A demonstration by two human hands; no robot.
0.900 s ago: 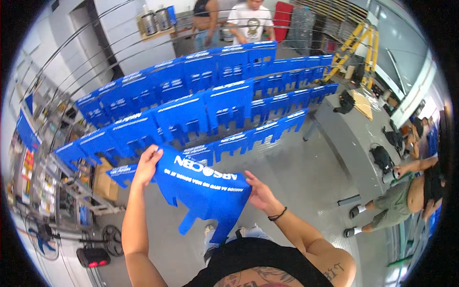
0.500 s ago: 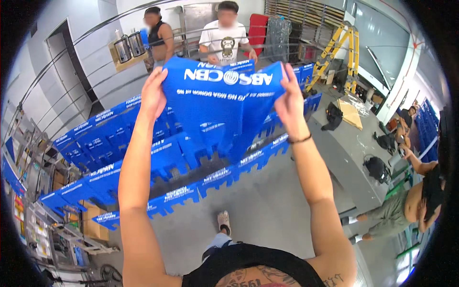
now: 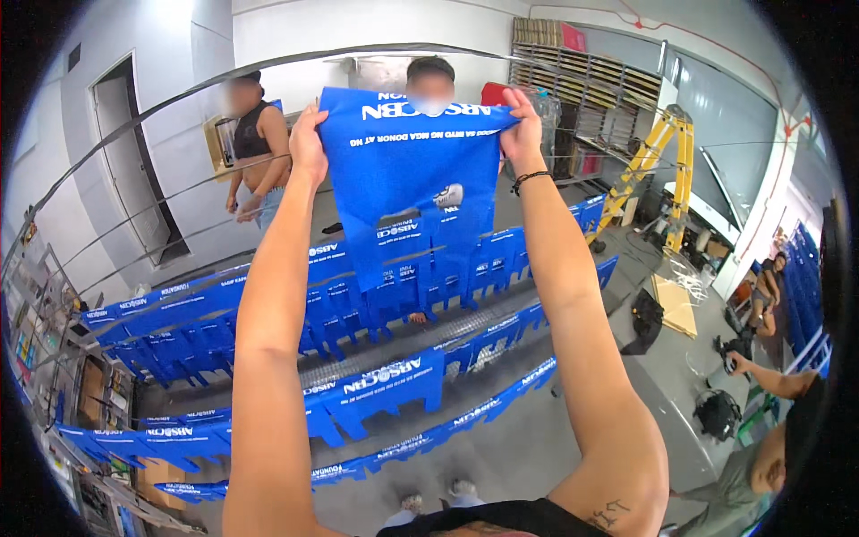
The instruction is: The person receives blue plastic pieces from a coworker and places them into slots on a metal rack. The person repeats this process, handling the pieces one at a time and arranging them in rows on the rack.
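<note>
A blue cloth bag (image 3: 412,174) with white print, upside down, is stretched up in front of me at arm's length. My left hand (image 3: 309,148) pinches its upper left corner. At the upper right corner, my right hand (image 3: 522,132) grips the cloth between thumb and fingers, with some fingertips pointing up. The bag's lower edge has a cut-out and hanging strips. Below it, similar blue bags (image 3: 394,385) hang in rows from strung lines. Whether the held bag touches a line behind it is hidden.
Dark lines (image 3: 358,51) cross overhead. One person (image 3: 264,143) stands at the back left; another (image 3: 431,76) is behind the bag. A yellow ladder (image 3: 684,179) stands right, near a wooden board (image 3: 674,302) and black bag (image 3: 716,413). Another person (image 3: 769,465) is at far right.
Both hands have risen with the bag, which now hangs flatter and more spread. My view has tilted up, showing more of the rows. The person at back left has lowered their arms.
</note>
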